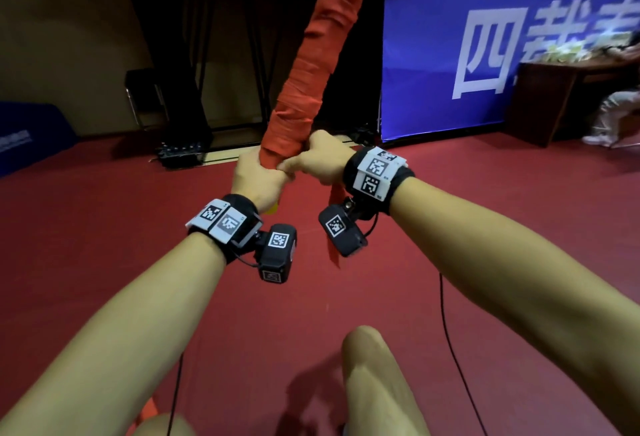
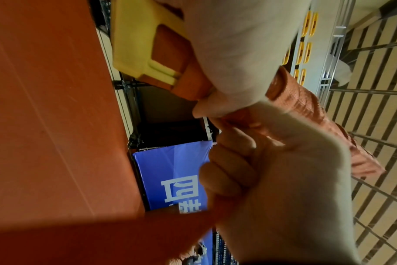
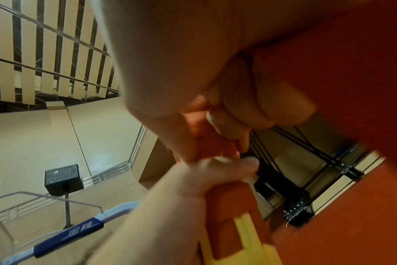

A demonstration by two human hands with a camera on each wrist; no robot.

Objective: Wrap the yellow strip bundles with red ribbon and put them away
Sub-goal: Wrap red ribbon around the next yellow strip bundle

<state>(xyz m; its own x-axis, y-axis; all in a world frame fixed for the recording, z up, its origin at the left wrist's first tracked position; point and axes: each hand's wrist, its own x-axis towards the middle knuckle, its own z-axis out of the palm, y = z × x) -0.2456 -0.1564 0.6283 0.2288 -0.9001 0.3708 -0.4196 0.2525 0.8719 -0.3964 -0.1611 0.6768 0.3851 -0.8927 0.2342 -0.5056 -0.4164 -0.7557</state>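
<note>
A long bundle [image 1: 304, 79] wound in red ribbon rises steeply from my hands to the top of the head view. My left hand [image 1: 258, 177] grips its lower end, and the bare yellow strip ends [image 2: 136, 44] stick out below the fist. My right hand [image 1: 317, 158] sits against the left one and pinches the red ribbon [image 3: 211, 148] at the bundle's base. A loose ribbon tail [image 1: 334, 195] hangs down from it behind the wrist camera. In the right wrist view the yellow strips [image 3: 245, 242] show under the left hand [image 3: 170, 206].
I am over a red floor [image 1: 104, 262] with my knees [image 1: 374, 366] below. A blue banner [image 1: 485, 37] stands ahead on the right, beside a wooden table [image 1: 540, 100] and a seated person [image 1: 616, 113]. A black chair [image 1: 142, 93] and floor equipment [image 1: 180, 155] lie ahead left.
</note>
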